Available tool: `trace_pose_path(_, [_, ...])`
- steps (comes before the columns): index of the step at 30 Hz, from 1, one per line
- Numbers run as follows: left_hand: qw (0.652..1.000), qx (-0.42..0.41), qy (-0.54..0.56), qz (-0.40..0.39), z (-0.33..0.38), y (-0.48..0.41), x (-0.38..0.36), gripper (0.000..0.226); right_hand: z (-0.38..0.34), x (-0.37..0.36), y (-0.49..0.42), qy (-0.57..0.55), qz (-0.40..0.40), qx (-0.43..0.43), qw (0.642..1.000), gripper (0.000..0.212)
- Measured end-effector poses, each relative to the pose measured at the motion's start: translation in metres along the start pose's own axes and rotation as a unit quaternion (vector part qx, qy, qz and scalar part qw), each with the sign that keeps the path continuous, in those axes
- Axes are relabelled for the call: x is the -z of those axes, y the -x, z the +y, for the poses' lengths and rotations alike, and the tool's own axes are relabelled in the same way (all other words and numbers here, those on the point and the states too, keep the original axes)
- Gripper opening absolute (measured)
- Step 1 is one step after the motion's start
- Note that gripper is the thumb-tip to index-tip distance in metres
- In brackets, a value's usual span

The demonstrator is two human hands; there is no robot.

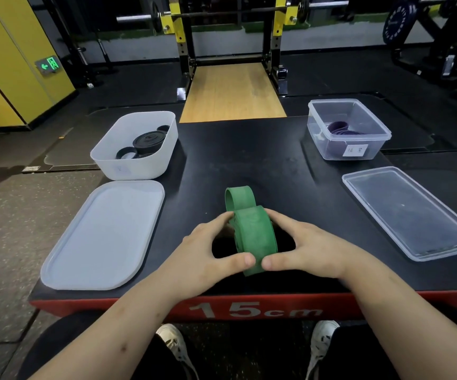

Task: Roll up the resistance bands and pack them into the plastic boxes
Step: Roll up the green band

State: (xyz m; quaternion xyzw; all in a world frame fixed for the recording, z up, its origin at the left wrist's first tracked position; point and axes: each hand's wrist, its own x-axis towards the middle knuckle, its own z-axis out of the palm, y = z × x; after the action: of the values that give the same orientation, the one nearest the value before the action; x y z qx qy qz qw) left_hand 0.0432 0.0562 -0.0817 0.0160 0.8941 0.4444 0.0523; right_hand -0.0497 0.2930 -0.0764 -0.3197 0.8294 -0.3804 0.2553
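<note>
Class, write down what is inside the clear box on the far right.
A coiled purple band lies inside the clear box. The white label on its wall covers part of the bottom, so more may be hidden.

Green band (254,234) stands on edge, mostly rolled; white box (136,169) holds black rolls (149,139), clear box (321,139) a purple band (338,127).

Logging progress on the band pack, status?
Left hand and right hand both grip green band, partly rolled, tail loop free. White box and clear box open. Path to either unobstructed.
</note>
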Motion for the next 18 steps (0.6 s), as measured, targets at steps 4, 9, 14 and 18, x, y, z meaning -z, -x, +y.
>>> trace_pose_path(4, [1.000, 0.008, -0.022, -0.004, 0.005, 0.004, 0.003, 0.118, 0.000, 0.000, -0.004, -0.009, 0.013, -0.008, 1.000, 0.098])
trace_pose_path(9, [0.998, 0.007, -0.061, 0.007, 0.011, 0.005, 0.003, 0.116, -0.004, -0.004, 0.000, -0.003, 0.024, -0.023, 0.999, 0.103])
trace_pose_path(14, [0.999, 0.015, -0.043, -0.001, 0.007, 0.010, 0.002, 0.115, 0.001, -0.011, 0.004, -0.025, 0.035, -0.020, 0.999, 0.105])
trace_pose_path(18, [0.998, 0.026, -0.049, 0.009, 0.002, 0.014, 0.000, 0.116, -0.001, -0.015, 0.006, -0.046, 0.010, -0.014, 0.999, 0.072])
